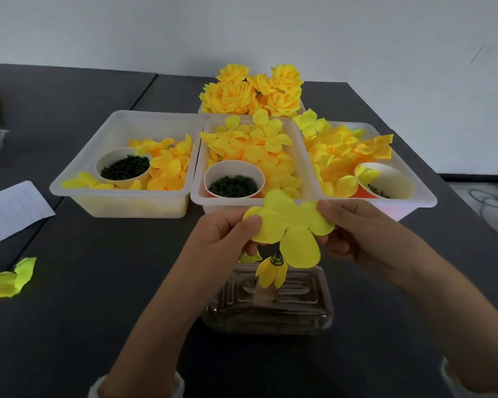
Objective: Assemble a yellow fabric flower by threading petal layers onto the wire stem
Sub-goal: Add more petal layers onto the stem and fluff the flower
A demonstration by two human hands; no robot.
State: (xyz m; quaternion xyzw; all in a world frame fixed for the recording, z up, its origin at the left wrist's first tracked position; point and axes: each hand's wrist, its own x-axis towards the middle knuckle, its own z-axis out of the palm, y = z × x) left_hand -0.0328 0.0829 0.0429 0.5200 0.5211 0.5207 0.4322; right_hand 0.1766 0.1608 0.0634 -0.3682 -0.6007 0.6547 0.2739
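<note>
A flat yellow petal layer (289, 225) with several rounded lobes is held up in front of me. My left hand (227, 234) pinches its left lobe and my right hand (354, 228) pinches its right lobe. Just below it stands a small yellow bud with a green cap (272, 270), upright on a stand above a clear ribbed plastic box (270, 305). The wire stem itself is hidden.
Three white tubs of yellow petals stand behind: left (118, 193), middle (197, 196), right (423, 193), each with a paper cup of green parts. Finished yellow flowers (253, 91) lie at the back. A loose petal (9, 278) and white paper (12, 211) lie at the left.
</note>
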